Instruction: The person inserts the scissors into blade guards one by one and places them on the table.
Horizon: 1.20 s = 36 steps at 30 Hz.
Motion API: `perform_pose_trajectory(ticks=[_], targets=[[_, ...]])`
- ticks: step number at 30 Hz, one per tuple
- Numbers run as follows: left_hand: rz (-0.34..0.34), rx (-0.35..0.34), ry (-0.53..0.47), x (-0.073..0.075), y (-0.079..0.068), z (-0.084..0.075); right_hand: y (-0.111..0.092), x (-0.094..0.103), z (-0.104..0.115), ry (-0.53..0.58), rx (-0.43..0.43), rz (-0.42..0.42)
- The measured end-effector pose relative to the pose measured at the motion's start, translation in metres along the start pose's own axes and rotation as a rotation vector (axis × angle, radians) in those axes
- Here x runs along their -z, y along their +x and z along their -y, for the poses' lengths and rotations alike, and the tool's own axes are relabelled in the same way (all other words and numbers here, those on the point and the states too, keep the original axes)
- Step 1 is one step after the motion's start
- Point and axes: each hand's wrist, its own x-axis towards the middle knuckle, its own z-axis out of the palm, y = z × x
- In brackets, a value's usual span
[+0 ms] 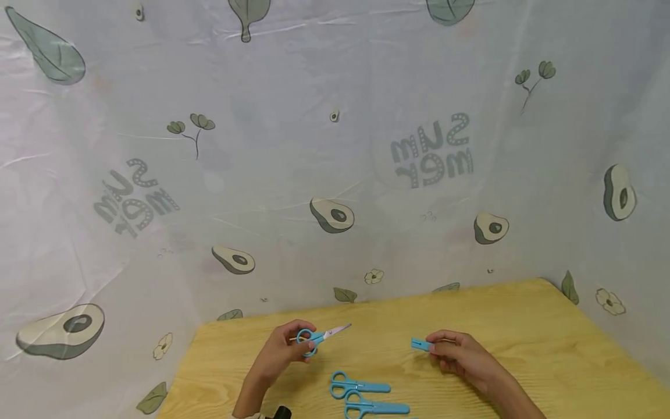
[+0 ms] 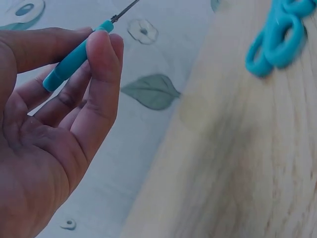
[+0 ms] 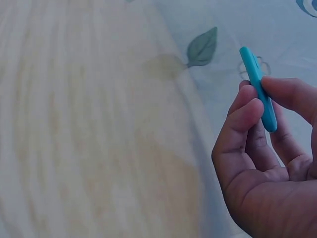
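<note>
My left hand [image 1: 285,349] pinches the blue handles of a pair of scissors [image 1: 313,339] between thumb and fingers. The bare metal blades point up and to the right, above the table. In the left wrist view the scissors [image 2: 74,60] appear edge-on in the left hand [image 2: 54,124]. My right hand [image 1: 463,358] pinches a small blue blade cover [image 1: 420,344], its slotted end toward the left. The cover [image 3: 258,89] stands nearly upright between thumb and fingertips of the right hand [image 3: 262,158] in the right wrist view. Scissors and cover are well apart.
Two blue scissors with covered blades, the upper pair [image 1: 361,386] and the lower pair [image 1: 377,406], lie on the wooden table [image 1: 523,326] between my forearms. A sliver of blue shows at the bottom edge. A patterned curtain [image 1: 293,163] hangs behind the table.
</note>
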Motion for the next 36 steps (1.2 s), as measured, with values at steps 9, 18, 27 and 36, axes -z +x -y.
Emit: perform_pose_trajectory(ticks=[9, 18, 27, 36], targets=[[0.001, -0.031, -0.021, 0.005, -0.003, -0.009, -0.011, -0.003, 0.028, -0.19, 0.026, -0.16], [0.05, -0.029, 0.01, 0.008, -0.008, -0.012, -0.018, 0.007, 0.031, -0.08, -0.009, 0.003], [0.07, -0.034, 0.016, 0.002, -0.01, -0.022, -0.018, 0.008, 0.039, -0.018, -0.046, 0.081], [0.102, -0.052, -0.002, -0.009, -0.007, -0.023, -0.009, -0.004, 0.037, -0.055, -0.052, 0.105]])
